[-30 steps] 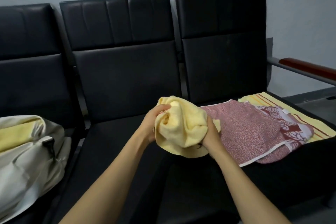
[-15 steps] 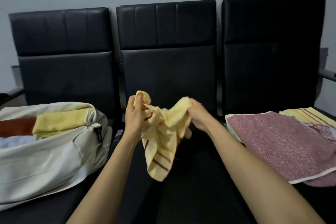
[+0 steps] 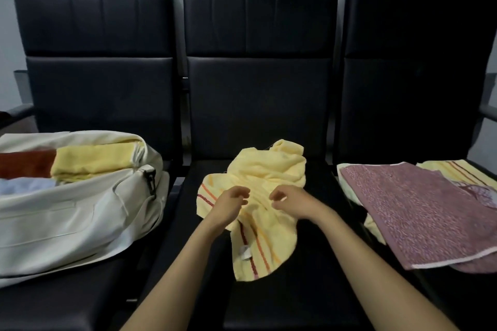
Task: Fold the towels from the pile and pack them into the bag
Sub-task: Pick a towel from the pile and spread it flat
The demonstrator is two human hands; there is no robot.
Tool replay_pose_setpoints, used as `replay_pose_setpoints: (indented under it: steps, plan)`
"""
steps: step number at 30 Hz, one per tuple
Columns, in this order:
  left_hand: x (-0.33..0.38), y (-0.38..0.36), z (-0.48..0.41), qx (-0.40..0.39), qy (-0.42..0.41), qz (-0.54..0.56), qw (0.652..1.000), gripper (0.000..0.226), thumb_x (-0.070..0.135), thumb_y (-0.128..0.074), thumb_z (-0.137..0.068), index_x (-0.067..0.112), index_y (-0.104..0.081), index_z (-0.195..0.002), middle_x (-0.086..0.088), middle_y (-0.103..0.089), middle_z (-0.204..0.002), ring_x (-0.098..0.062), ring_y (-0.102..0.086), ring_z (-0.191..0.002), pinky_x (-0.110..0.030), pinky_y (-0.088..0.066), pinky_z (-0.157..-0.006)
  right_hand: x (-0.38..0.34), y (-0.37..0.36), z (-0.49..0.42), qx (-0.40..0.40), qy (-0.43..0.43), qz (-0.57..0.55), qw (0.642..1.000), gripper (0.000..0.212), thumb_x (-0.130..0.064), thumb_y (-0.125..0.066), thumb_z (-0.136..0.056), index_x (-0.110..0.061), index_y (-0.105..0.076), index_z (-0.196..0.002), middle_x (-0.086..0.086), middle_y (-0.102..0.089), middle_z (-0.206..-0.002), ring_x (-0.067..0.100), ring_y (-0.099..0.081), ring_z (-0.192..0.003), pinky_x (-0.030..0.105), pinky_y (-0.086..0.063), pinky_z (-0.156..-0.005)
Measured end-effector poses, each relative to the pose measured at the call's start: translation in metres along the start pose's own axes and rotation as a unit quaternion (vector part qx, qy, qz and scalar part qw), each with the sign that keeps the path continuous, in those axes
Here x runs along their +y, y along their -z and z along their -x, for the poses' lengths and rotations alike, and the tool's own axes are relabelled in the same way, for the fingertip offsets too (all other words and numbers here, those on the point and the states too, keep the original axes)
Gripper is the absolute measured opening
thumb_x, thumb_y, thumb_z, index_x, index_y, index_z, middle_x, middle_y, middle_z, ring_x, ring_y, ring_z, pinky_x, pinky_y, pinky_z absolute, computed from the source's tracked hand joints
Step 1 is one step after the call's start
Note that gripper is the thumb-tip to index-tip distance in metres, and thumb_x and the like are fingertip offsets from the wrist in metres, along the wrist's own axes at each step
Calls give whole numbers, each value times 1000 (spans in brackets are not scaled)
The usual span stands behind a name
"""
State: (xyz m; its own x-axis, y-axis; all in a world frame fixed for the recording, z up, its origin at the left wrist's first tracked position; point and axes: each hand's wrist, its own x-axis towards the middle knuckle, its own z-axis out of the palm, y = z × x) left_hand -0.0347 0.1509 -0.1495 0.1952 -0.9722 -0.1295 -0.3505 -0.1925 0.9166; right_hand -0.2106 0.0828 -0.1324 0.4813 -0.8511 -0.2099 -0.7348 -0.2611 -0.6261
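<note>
The towel [image 3: 269, 169] lies crumpled on the middle seat [image 3: 269, 301], bunched high at its far end, with a striped end trailing toward the person. The left hand [image 3: 231, 203] and right hand [image 3: 291, 200] hover close together over its middle. The fingers of both are loosely curled, with thumb and fingertips apart, and neither seems to pinch the cloth. Whether any fingertip touches it cannot be told.

The bag [image 3: 80, 223] sits open on the left seat with folded towels already inside. The pile [image 3: 416, 212] waits on the right seat.

The towel looks like soft, light terry. It should drape and sag wherever it is not held, and it will not keep a shape on its own. It is unlikely to slip from the fingers, but a grab at the bunched middle would only lift a wad. The better hold is likely at the hem, one corner pinched in each hand along the striped end, so the cloth hangs or spreads flat before the first fold. The smooth seat should let it slide as it is pulled straight.
</note>
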Motion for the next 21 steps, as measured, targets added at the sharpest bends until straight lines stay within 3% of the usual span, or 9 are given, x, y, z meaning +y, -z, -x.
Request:
replay_pose_setpoints:
  steps: [3, 6, 9, 11, 14, 16, 18, 21]
  plan:
    - [-18, 1, -1, 21, -9, -194, 981, 46, -8, -37, -89, 8, -55, -128, -10, -54, -132, -23, -50, -122, -24, -39, -93, 5, -24, 10, -65, -8, 47, 997, 39, -35, -59, -92, -20, -55, -127, 0, -54, -130, 15, -52, -114, 29, -44, -98]
    - [-34, 3, 1, -8, -7, -348, 937, 44, 7, -41, -92, 11, -46, -136, -10, -45, -139, -27, -42, -128, -33, -37, -102, 8, -39, 17, -84, 6, 107, 991, 52, -43, -60, -90, -18, -49, -134, 1, -47, -135, 18, -47, -121, 30, -42, -100]
    - [-34, 4, 2, -5, 14, -448, 894, 39, 18, -37, -96, 14, -41, -134, -7, -44, -136, -28, -43, -124, -39, -38, -98, 13, -40, 20, -110, 12, 184, 977, 62, -39, -64, -88, -22, -39, -141, -1, -35, -142, 20, -36, -129, 38, -36, -107]
    - [-26, 4, 4, 7, 31, -451, 892, 36, 26, -43, -94, 16, -45, -129, -6, -52, -127, -28, -52, -114, -37, -41, -89, 19, -32, 21, -84, -20, 239, 967, 53, -24, -56, -92, -24, -37, -142, 1, -30, -146, 25, -25, -138, 53, -20, -115]
    - [-25, 3, 7, -33, 39, -361, 931, 32, 32, -50, -94, 20, -56, -122, 0, -61, -115, -19, -58, -104, -33, -49, -87, 33, -18, 20, 23, -87, 334, 938, 45, -3, -40, -93, -20, -45, -135, 8, -27, -149, 33, -11, -144, 61, -6, -115]
    - [-26, 3, 9, -47, -4, -306, 951, 28, 30, -55, -92, 20, -60, -118, 2, -60, -109, -14, -58, -96, -30, -51, -86, 45, -14, 22, 71, -89, 317, 941, 44, -1, -36, -93, -18, -47, -132, 8, -31, -147, 34, -13, -144, 55, -10, -117]
    - [-25, 6, 8, -27, -46, -266, 963, 35, 30, -64, -88, 21, -58, -121, 2, -54, -114, -14, -55, -98, -27, -50, -86, 52, -13, 24, 76, -37, 212, 974, 46, -4, -42, -92, -19, -46, -136, 5, -33, -145, 27, -21, -141, 41, -20, -116]
    - [-26, 12, 5, -57, -34, -264, 962, 76, 41, -78, -73, 26, -43, -139, 4, -36, -140, -18, -36, -131, -36, -38, -106, 49, -15, 32, -24, 52, 88, 994, 65, -21, -63, -87, -25, -34, -146, -2, -25, -152, 16, -18, -142, 31, -24, -115]
